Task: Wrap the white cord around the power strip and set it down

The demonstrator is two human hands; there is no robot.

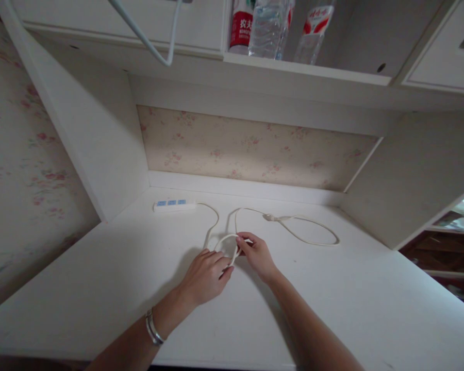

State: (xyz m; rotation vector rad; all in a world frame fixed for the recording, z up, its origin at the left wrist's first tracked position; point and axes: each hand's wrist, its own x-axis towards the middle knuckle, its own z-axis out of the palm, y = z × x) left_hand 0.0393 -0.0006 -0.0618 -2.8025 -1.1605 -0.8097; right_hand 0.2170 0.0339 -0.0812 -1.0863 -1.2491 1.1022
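Observation:
A white power strip (175, 205) with blue-marked sockets lies at the back left of the white desk. Its cream cord (217, 212) runs from the strip's right end toward my hands. Between them the cord forms a small loop. My left hand (209, 275) is closed on the left and lower part of that loop. Fingers and thumb of my right hand (257, 255) pinch the loop's right side. Beyond my right hand the cord goes on to a knot or plug (269, 217), which I cannot make out clearly, and a larger loop lying on the desk.
The white desk (100, 288) stands between two side panels. Overhead, a cabinet shelf (305, 72) holds several plastic bottles (268, 28). A pale blue-grey bent rod or cable (145, 38) hangs at the upper left. Floral wallpaper (251, 144) covers the back wall.

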